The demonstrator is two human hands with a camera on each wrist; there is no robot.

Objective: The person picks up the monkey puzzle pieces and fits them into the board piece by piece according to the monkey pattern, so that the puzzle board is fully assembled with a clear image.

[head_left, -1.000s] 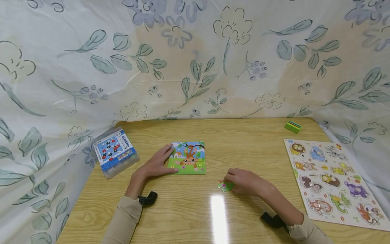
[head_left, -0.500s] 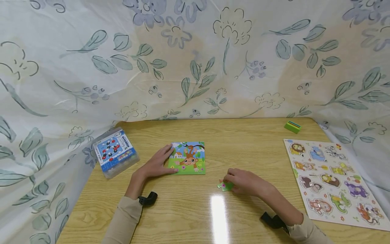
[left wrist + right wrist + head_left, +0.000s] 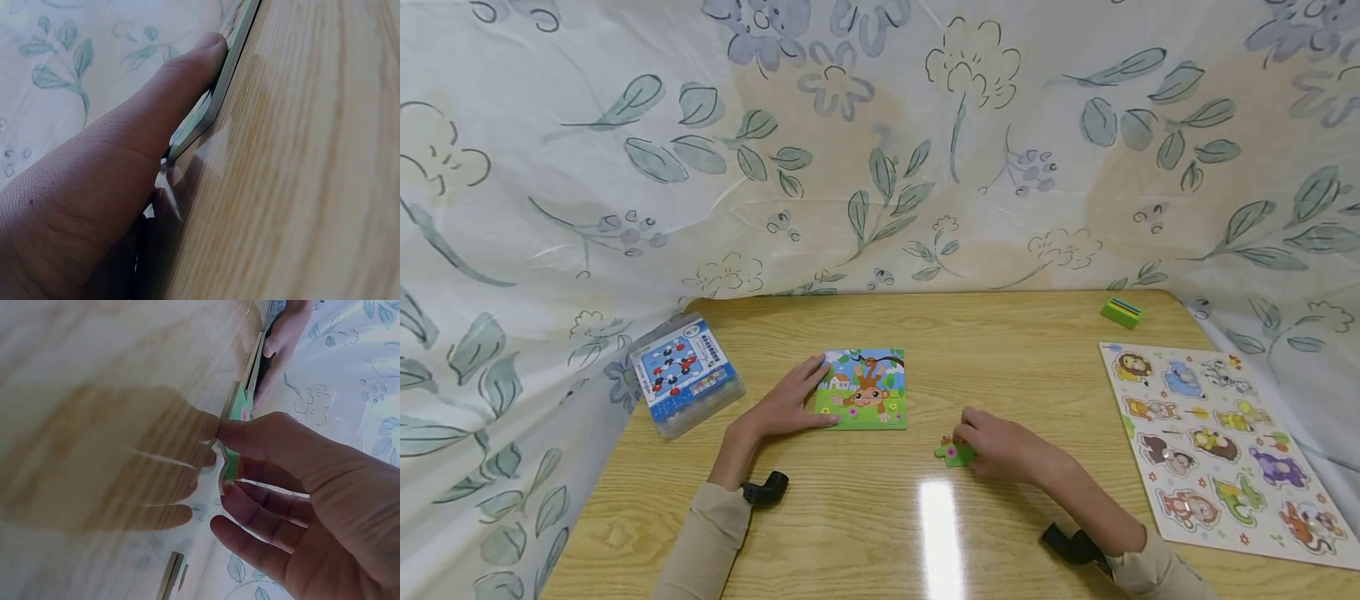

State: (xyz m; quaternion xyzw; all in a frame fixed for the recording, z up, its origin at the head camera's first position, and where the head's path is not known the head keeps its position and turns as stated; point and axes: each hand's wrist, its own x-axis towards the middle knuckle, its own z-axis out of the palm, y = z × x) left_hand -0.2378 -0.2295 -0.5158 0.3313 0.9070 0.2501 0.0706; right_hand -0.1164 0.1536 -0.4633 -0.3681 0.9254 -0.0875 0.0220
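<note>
A square puzzle board (image 3: 880, 379) with an upside-down monkey picture lies on the table. My left hand (image 3: 787, 402) rests along its left side, fingers at the upper left corner. The thumb (image 3: 181, 72), fairly straight, lies over the board's lower edge in the left wrist view. To the right and nearer me, my right hand (image 3: 1006, 448) pinches a small green puzzle piece (image 3: 953, 453) with a pink flower on it. In the right wrist view the piece (image 3: 232, 464) is between thumb and forefinger, close over the table, and the other fingers curl loosely beside it.
A wooden board of animal pieces (image 3: 1213, 450) lies at the right. Behind it sits a small green block (image 3: 1122, 313). A plastic box with a molecule-model label (image 3: 685, 375) stands at the left. Floral cloth (image 3: 880, 150) hangs beyond the table (image 3: 850, 517).
My right hand has shifted slightly and the green puzzle piece has turned a little, showing more of its far edge. The left hand and the monkey board stay where they were.
</note>
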